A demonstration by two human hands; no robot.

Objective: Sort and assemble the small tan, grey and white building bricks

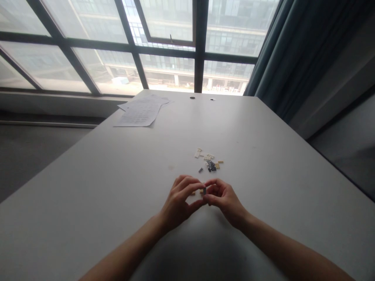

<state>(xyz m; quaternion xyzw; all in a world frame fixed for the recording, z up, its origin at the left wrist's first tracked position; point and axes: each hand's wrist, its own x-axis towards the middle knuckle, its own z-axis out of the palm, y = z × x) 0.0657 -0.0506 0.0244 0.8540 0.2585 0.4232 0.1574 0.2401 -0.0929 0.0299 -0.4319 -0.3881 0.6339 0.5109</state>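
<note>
Between the fingertips of both hands is a small grey-green building brick [204,191]. My left hand [183,199] pinches it from the left, thumb below and fingers above. From the right, my right hand [224,198] grips the same brick, its fingers curled. A tan brick [201,191] shows right beside it; whether the two are joined I cannot tell. Another small tan piece [193,193] appears behind my left fingers, partly covered. Just beyond the hands lies a single grey brick [200,170], near a loose heap of dark grey bricks [211,166].
White bricks [209,156], a pale flat piece [197,154] and yellowish bricks [217,166] lie around the heap. Printed sheets [140,113] rest at the far left of the white table [252,156]. Two round holes pierce its far end, before the window [170,70]; a dark curtain [281,70] hangs right.
</note>
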